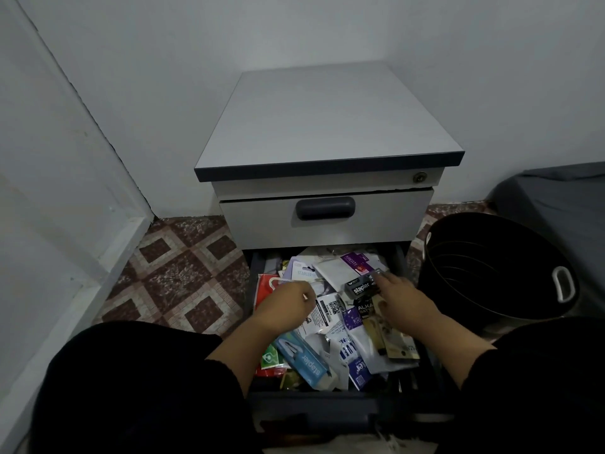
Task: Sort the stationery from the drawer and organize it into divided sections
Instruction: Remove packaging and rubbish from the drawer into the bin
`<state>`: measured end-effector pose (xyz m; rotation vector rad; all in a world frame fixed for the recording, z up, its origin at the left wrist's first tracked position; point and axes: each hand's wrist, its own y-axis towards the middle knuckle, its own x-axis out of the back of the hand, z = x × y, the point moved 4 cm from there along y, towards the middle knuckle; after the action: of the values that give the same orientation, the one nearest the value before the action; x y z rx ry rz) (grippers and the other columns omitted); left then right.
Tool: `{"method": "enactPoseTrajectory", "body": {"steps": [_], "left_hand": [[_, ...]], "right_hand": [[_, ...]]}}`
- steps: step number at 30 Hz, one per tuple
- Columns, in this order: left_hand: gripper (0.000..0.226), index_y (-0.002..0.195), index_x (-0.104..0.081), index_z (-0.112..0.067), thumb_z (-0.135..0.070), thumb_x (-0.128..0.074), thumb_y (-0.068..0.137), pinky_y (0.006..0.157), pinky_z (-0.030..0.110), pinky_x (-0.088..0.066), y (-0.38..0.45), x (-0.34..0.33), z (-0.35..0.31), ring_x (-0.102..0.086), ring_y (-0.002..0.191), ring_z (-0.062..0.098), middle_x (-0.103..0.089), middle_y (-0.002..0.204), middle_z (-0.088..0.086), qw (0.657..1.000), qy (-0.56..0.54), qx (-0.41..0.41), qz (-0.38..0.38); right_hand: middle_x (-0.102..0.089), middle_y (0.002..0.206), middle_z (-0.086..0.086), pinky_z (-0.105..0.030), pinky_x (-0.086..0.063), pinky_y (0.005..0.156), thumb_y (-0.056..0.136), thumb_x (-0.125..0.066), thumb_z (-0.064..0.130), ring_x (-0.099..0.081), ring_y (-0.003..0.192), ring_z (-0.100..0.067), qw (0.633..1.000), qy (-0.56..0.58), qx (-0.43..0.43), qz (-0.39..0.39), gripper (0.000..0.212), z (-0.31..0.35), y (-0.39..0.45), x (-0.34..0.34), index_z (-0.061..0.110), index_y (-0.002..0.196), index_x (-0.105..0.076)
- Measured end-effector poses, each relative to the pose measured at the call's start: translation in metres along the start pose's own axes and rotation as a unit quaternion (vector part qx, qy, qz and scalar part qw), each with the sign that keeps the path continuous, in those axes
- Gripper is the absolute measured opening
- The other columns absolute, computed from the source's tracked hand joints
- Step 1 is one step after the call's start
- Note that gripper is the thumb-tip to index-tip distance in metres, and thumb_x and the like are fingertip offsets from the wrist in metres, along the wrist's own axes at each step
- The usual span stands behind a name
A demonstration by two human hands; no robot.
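My left hand (284, 304) curls over the packets, so I cannot tell whether its fingers pinch anything. My right hand (401, 298) hides part of the black stapler box (361, 287). The black bin (497, 270) at right covers the floor behind it.

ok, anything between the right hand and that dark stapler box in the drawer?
Nothing visible. The right hand is already at the dark stapler box, fingertips touching its right end, and the box lies on top of the pile in the open drawer. The left hand is off to the left, clear of it.
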<state>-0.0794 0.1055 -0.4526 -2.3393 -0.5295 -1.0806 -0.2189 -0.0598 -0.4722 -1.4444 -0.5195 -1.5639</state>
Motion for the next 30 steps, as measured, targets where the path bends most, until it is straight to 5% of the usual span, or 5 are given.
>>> {"method": "enactPoseTrajectory", "body": {"steps": [5, 11, 20, 24, 30], "left_hand": [[0.040, 0.137, -0.049, -0.019, -0.017, -0.046, 0.097, 0.107, 0.029, -0.035, 0.011, -0.023, -0.004, -0.044, 0.130, 0.020, -0.047, 0.143, 0.003, 0.998, 0.050, -0.039, 0.011], [0.067, 0.153, -0.008, -0.024, -0.009, -0.043, 0.097, 0.121, 0.040, -0.002, 0.017, -0.049, -0.012, 0.011, 0.147, 0.017, 0.000, 0.161, -0.002, 0.970, 0.201, -0.124, 0.048], [0.054, 0.148, -0.027, -0.016, -0.017, -0.044, 0.097, 0.119, 0.038, -0.012, 0.022, -0.047, -0.028, -0.038, 0.133, 0.026, -0.046, 0.142, 0.012, 0.969, 0.220, -0.113, 0.013], [0.032, 0.123, -0.058, -0.018, -0.022, -0.041, 0.097, 0.105, 0.038, -0.033, 0.014, -0.042, -0.032, -0.059, 0.104, 0.027, -0.066, 0.114, 0.008, 0.960, 0.250, -0.125, -0.028], [0.034, 0.123, -0.053, -0.014, -0.033, -0.049, 0.095, 0.095, 0.036, -0.042, 0.009, -0.023, -0.013, -0.051, 0.111, 0.025, -0.059, 0.118, 0.008, 0.966, 0.216, -0.020, -0.139]], "right_hand": [[-0.008, 0.160, 0.000, -0.050, -0.019, 0.114, 0.094, -0.051, 0.018, -0.011, 0.146, -0.027, 0.996, -0.079, 0.042, 0.027, 0.081, 0.012, 0.003, -0.011, 0.027, 0.153, 0.004], [-0.039, 0.134, -0.010, -0.042, -0.035, 0.102, 0.088, -0.056, 0.043, -0.035, 0.125, -0.029, 0.984, -0.174, 0.002, -0.021, 0.057, 0.015, 0.002, 0.005, 0.016, 0.136, -0.043], [-0.054, 0.082, -0.001, -0.026, -0.040, 0.061, 0.089, -0.056, 0.051, -0.055, 0.083, -0.019, 0.983, 0.051, -0.123, 0.128, 0.037, 0.011, -0.010, 0.003, 0.016, 0.077, -0.051], [-0.060, 0.104, -0.007, -0.027, -0.043, 0.069, 0.092, -0.055, 0.046, -0.059, 0.094, -0.021, 0.979, 0.082, -0.132, 0.132, 0.041, 0.012, -0.009, -0.004, 0.010, 0.110, -0.056], [-0.057, 0.100, -0.004, -0.027, -0.042, 0.071, 0.081, -0.067, 0.052, -0.058, 0.094, -0.021, 0.980, 0.091, -0.145, 0.102, 0.054, 0.013, -0.015, -0.002, 0.010, 0.113, -0.055]]}}
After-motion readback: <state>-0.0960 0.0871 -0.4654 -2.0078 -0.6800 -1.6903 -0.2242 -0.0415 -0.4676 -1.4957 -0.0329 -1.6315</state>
